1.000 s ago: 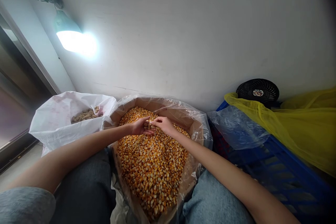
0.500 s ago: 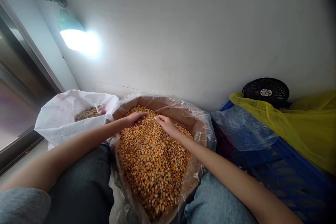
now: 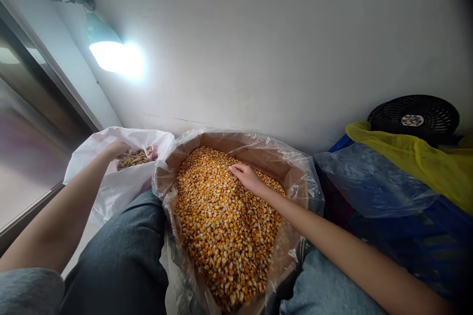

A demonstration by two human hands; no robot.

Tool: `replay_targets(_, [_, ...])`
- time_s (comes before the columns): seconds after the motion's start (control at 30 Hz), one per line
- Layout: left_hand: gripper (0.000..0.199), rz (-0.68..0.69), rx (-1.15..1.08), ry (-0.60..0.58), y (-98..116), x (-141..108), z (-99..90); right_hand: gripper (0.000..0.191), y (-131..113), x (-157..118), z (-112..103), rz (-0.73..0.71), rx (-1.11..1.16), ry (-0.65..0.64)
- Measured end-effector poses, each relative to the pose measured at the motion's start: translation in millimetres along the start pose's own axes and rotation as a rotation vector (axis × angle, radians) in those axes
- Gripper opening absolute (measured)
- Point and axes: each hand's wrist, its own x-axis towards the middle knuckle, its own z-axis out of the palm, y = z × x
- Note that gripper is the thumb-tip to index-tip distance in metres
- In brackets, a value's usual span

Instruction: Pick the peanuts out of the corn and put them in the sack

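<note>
Left hand (image 3: pixel 117 148) extends forward, right hand (image 3: pixel 247 177) curls loosely.

The person's bare left hand (image 3: pixel 118 148) is inside an open white sack (image 3: pixel 127 187), beside tan unshelled peanuts (image 3: pixel 135 159). The bare right hand (image 3: pixel 248 177), fingers gently curved, is over heaped yellow-orange corn kernels (image 3: pixel 229 236) in a brown-walled bag (image 3: pixel 254 151) lined with clear plastic. A round black fan (image 3: pixel 412 120) stands behind yellow mesh (image 3: pixel 406 157).

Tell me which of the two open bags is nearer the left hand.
The white bag of unshelled peanuts: the left hand is at its opening; the right hand is over the brown-walled bag of corn kernels.
</note>
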Motion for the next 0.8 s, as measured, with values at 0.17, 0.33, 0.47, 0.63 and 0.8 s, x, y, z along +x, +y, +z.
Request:
replay_targets(0.17, [0.025,0.353,0.074,0.32,31,-25,11.1,0.034,4,-1,2,0.03,-0.02,-0.021])
replay_targets(0.33, [0.033,1.109,0.014,-0.02,113,-80,61.5,0.031,7,3,6,0.085,0.001,0.049])
replay_targets(0.47, [0.042,1.189,0.086,-0.255,143,-100,130.4,0.026,17,6,0,0.096,-0.068,0.194])
replay_targets(0.63, [0.051,0.937,0.186,-0.232,127,-91,193.2,0.026,44,6,-14,0.137,-0.142,0.32])
replay_targets(0.8, [0.046,0.772,0.057,-0.216,122,-100,197.5,0.034,58,-3,-9,0.367,-0.058,0.243])
